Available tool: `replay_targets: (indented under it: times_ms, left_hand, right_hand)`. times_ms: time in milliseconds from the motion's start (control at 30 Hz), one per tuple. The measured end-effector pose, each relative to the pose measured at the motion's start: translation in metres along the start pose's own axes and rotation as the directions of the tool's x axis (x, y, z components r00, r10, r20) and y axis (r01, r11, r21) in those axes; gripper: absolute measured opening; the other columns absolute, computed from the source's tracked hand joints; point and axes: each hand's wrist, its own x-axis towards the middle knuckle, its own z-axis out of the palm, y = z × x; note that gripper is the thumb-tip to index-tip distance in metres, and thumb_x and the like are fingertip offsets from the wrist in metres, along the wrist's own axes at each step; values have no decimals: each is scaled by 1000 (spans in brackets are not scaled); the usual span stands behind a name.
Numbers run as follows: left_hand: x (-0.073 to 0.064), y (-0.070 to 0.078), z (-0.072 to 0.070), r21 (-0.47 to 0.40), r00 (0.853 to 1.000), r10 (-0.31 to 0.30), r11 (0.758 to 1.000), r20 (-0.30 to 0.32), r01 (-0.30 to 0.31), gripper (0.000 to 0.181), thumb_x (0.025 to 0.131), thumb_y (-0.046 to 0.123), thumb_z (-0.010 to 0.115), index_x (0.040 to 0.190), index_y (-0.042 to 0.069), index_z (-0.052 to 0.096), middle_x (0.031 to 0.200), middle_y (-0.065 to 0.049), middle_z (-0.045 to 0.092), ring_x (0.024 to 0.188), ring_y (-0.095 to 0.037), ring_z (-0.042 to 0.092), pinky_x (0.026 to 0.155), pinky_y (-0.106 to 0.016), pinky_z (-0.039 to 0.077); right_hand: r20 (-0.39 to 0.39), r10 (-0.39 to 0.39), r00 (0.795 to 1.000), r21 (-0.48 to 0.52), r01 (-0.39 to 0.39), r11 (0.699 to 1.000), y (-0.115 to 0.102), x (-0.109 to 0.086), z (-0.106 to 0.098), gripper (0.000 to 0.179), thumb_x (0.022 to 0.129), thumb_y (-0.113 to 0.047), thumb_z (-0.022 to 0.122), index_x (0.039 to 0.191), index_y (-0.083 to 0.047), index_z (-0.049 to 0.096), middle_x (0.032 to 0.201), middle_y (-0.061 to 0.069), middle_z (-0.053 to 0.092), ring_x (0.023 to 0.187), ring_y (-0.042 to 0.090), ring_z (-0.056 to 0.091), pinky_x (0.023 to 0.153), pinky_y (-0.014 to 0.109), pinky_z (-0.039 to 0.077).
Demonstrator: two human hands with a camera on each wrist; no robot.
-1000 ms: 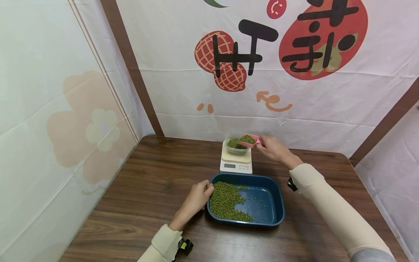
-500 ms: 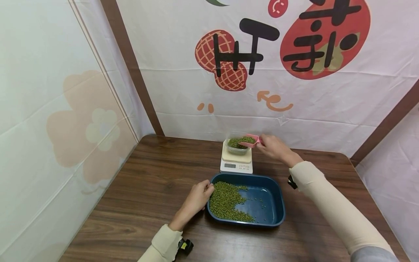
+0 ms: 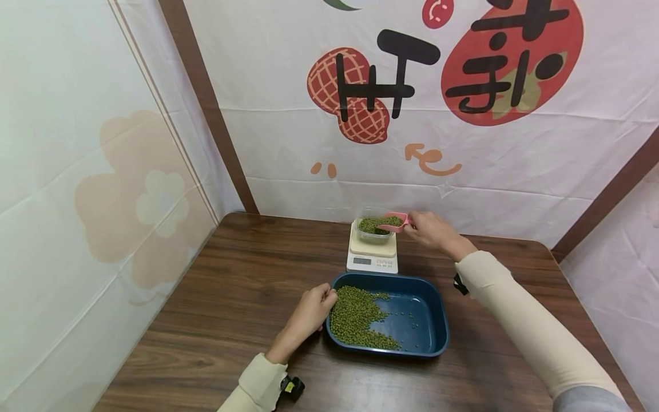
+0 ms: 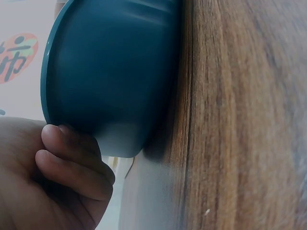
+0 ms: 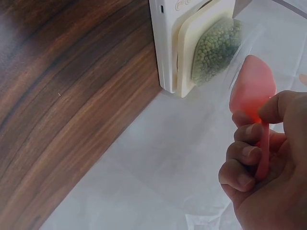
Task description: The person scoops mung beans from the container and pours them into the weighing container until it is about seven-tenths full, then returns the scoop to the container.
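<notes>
My right hand grips the handle of a pink scoop, its fingers curled round it in the right wrist view. Green beans lie in the scoop, which tips over the right rim of a clear plastic tub. More beans fill part of that tub. Beneath it is a white kitchen scale with a small display too fine to read. At the left rim of a blue tray, my left hand pinches the edge with bent fingers. Green beans are heaped in the tray's left side.
The dark wooden table carries the tray in front and the scale behind it, close together. A printed cloth wall rises just behind the table's far edge. Another cloth hangs along the left side.
The scoop stays tipped at the tub, and its beans have slid slightly toward the tub's heap. Both hands keep nearly the same place.
</notes>
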Motion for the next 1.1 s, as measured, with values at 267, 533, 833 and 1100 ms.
replay_targets:
  times_ms: [267,533,833,1100]
  left_hand:
    - [0,1,0,-10,1000,-9,1000,12,9,35,112,20,46,79,12,50,54,4,42,38,-12,42,42,-28,45]
    - [-1,1,0,-9,1000,-20,1000,19,20,35,113,20,46,79,12,50,54,3,42,38,-12,42,42,-27,44]
    - [0,2,-1,-9,1000,-13,1000,15,13,35,113,19,46,80,11,50,54,3,42,39,-13,42,42,-29,44]
    - [-1,2,0,-1,1000,-13,1000,10,13,35,113,19,47,79,11,49,54,3,42,39,-13,42,42,-29,44]
  right_hand:
    - [15,5,1000,-52,-4,999,-1,4,-4,17,102,-18,56,90,-7,58,74,5,52,67,21,49,64,36,40]
    - [37,10,999,-105,-6,994,-4,5,-7,16,102,-19,58,92,-7,60,75,5,54,68,22,50,66,40,43]
    - [57,-9,998,-136,17,991,-5,7,-11,18,104,-18,57,92,-6,59,74,4,49,67,21,46,64,38,39]
    - [99,16,995,-156,0,988,-10,9,-15,20,106,-21,55,91,-8,60,78,6,54,71,22,49,67,38,41]
